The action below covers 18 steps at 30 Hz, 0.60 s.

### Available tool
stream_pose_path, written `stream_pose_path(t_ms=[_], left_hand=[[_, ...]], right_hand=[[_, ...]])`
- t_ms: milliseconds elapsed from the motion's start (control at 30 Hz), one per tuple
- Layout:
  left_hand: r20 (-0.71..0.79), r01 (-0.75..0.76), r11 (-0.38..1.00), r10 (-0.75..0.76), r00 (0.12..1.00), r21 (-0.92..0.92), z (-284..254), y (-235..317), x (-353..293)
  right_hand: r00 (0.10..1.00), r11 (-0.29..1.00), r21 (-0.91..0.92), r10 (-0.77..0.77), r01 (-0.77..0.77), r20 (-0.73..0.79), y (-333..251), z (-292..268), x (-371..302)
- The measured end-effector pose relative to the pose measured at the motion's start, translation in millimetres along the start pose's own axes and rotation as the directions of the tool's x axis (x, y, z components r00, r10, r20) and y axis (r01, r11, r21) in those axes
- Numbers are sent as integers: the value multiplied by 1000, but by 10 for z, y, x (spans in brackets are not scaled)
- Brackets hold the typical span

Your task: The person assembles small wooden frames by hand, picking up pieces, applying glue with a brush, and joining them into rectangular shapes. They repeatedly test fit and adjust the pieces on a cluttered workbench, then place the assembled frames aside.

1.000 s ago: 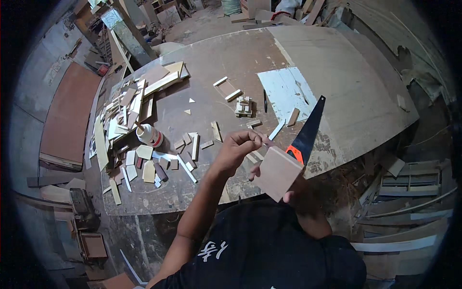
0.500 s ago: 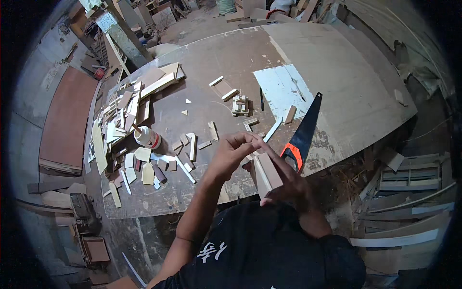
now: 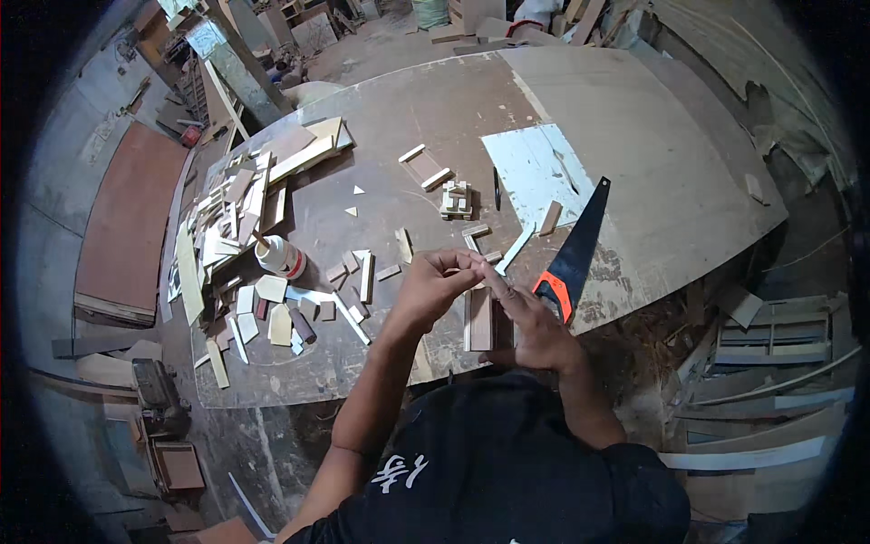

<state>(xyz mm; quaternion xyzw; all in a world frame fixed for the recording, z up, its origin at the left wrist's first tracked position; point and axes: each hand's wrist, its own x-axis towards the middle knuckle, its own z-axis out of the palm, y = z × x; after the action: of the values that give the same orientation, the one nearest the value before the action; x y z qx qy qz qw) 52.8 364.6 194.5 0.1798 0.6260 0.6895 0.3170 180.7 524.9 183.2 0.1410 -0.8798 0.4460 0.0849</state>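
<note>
My left hand (image 3: 428, 292) is closed in a pinch, its fingertips meeting the outstretched index finger of my right hand (image 3: 544, 331). Whatever sits between those fingertips is too small to make out. Below them, a small wooden assembly (image 3: 481, 319) with pale edge strips and a brown face is held against my right palm near the table's front edge. My right hand's lower fingers curl by its bottom end and are partly hidden. Just right of my hands lies a handsaw (image 3: 580, 245) with a black blade and orange handle.
Wood offcuts (image 3: 272, 290) and a white glue bottle (image 3: 279, 257) lie left on the table (image 3: 381, 118). Beyond my hands stand a small stacked wooden model (image 3: 457, 199), a rectangular frame (image 3: 424, 168) and a white board (image 3: 530, 172). A dark pen (image 3: 497, 189) lies beside the board.
The wooden assembly has turned from a slant to nearly straight and shifted slightly left in my right hand. My left hand stays in its pinch at almost the same place.
</note>
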Motion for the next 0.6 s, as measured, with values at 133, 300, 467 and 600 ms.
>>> stream_pose_path(t_ms=[133,300,467,600], left_hand=[[7,-30,999,30,1000,23,-4,-24,18],[19,-57,998,57,998,-18,-14,-54,16],[21,-65,998,66,998,-23,-34,-69,15],[31,-100,995,100,994,-31,-43,-95,11]], right_hand=[[999,988,149,21,-28,48,31,-9,4],[995,974,222,27,-47,93,7,-33,24],[992,976,212,27,-54,127,42,11,29],[994,946,323,-45,11,95,39,18,32]])
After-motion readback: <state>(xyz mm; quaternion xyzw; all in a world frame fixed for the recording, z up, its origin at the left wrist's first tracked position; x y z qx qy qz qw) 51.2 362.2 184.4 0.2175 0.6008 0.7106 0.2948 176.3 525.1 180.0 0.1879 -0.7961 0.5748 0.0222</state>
